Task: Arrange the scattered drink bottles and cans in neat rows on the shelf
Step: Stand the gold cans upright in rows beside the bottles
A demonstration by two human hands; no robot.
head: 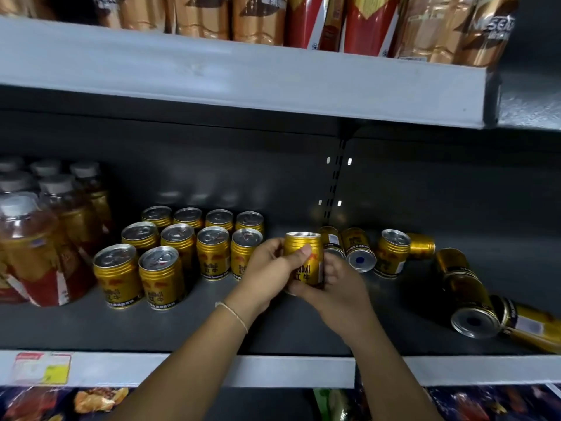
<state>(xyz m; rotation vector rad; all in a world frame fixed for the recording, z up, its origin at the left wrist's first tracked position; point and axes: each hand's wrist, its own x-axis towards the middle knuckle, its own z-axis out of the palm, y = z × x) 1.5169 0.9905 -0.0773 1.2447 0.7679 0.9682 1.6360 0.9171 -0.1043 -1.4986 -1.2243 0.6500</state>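
Observation:
An upright gold can [303,256] is held over the dark shelf [182,323] by both hands. My left hand [267,268] grips its left side with the thumb across the front. My right hand [337,284] cups its right side and base. To the left stand several gold cans [188,250] in neat rows. To the right, several gold cans lie scattered: two on their sides [358,249] just behind the held can, one tilted [391,253], and more lying down at the far right [467,296].
Bottles of amber drink with grey caps [45,232] stand at the shelf's left end. The upper shelf [243,74] carries tall brown and red bottles. A price tag [42,367] sits on the front rail. Snack packs show below.

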